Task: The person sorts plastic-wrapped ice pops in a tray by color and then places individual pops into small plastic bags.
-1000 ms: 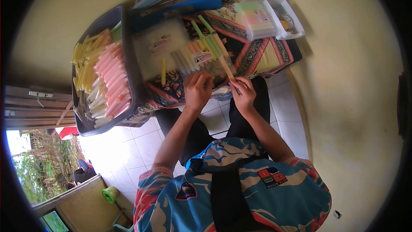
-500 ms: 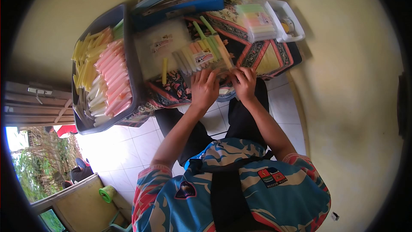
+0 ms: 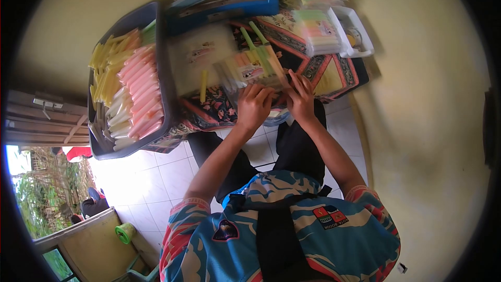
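Observation:
A clear plastic bag (image 3: pixel 251 73) with a printed label lies at the near edge of the cloth-covered table, holding a row of slim tubes in whitish, orange and green. My left hand (image 3: pixel 254 105) has its fingers curled over the bag's near edge. At the near right corner, my right hand (image 3: pixel 300 96) grips the bag beside an orange tube (image 3: pixel 276 63); its fingertips are partly hidden. Two green tubes (image 3: pixel 250 37) stick out past the far side of the bag. A single yellow tube (image 3: pixel 203 86) lies to the left, by a stack of flat labelled bags (image 3: pixel 195 47).
A dark tub (image 3: pixel 166 73) of yellow, pink and white tubes stands on the left. Behind is a blue bag sealer (image 3: pixel 229 10) with its arm raised. Filled packs (image 3: pixel 316 34) sit at right beside a white tray (image 3: pixel 357 42). The patterned cloth (image 3: pixel 313 68) covers the table.
My right hand has shifted slightly up along the bag's right side, its fingers straighter. My left hand stays at the near edge. The whole view has tilted a little.

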`<state>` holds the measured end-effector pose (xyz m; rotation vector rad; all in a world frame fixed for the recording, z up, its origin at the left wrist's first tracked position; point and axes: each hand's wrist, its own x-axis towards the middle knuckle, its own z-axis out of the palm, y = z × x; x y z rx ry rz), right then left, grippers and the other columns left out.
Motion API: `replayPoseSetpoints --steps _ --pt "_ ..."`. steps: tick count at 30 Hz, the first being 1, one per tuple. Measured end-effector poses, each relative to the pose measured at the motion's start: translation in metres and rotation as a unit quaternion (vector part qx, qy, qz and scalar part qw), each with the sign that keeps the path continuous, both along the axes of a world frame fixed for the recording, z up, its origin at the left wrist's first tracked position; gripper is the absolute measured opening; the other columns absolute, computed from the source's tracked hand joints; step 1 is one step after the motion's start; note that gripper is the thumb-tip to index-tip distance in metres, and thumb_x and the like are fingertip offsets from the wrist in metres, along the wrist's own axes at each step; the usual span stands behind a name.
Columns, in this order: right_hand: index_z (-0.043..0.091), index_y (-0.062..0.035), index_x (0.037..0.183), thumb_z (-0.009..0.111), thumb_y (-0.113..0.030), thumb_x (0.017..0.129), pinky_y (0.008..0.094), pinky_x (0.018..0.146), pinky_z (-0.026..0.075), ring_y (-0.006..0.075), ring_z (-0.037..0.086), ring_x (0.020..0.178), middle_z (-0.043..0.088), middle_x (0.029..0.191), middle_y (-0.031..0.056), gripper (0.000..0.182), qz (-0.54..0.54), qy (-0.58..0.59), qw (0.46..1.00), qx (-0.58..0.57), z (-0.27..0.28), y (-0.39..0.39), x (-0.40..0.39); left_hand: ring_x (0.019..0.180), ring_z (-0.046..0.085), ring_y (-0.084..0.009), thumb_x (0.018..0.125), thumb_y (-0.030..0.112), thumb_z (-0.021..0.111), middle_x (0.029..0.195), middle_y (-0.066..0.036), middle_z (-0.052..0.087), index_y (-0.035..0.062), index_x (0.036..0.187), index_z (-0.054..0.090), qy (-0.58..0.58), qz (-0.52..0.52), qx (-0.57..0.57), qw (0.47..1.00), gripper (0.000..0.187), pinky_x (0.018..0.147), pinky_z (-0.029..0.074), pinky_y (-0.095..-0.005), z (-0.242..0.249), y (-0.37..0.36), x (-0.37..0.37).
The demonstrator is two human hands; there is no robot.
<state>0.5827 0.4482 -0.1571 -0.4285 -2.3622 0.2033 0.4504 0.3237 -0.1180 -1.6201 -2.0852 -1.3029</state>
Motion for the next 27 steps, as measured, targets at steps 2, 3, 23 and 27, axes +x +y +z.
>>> replayPoseSetpoints --steps 2,3,23,27 --pt "0.062 -0.0050 0.118 0.066 -0.006 0.078 0.0487 0.101 0.037 0.0347 0.048 0.118 0.046 0.140 0.0137 0.040 -0.001 -0.003 1.000 0.005 0.008 0.000 -0.001 0.077 0.060 -0.0260 0.074 0.006 0.072 0.082 -0.005 0.062 0.0077 0.084 0.069 -0.007 -0.006 0.002 1.000 0.011 0.069 0.046 -0.0378 -0.001 0.000 -0.002" --pt "0.061 -0.0043 0.119 0.065 -0.005 0.077 0.0485 0.101 0.037 0.0347 0.048 0.118 0.047 0.139 0.0140 0.043 0.002 -0.012 1.000 0.007 0.011 0.000 -0.001 0.077 0.060 -0.0260 0.074 0.006 0.072 0.082 -0.005 0.062 0.0077 0.084 0.070 -0.013 -0.010 0.002 1.000 0.011 0.069 0.046 -0.0378 -0.003 0.000 -0.003" --pt "0.060 -0.0008 0.103 0.066 -0.004 0.075 0.0429 0.081 0.047 0.0317 0.056 0.092 0.054 0.103 0.0137 0.029 -0.061 -0.046 0.994 -0.080 0.011 -0.011 -0.009 0.103 0.058 -0.0301 0.082 0.017 0.066 0.106 -0.012 0.065 0.0025 0.102 0.068 0.009 -0.065 -0.080 0.995 0.025 0.090 0.044 -0.0421 0.002 0.024 -0.042" --pt "0.059 -0.0012 0.093 0.070 -0.005 0.073 0.0435 0.080 0.047 0.0322 0.056 0.092 0.055 0.106 0.0126 0.023 -0.085 0.039 0.993 -0.070 0.007 -0.018 -0.015 0.106 0.057 -0.0294 0.081 0.018 0.067 0.110 -0.011 0.064 0.0035 0.102 0.068 0.036 -0.049 -0.110 0.992 0.026 0.091 0.043 -0.0421 -0.006 0.026 -0.037"
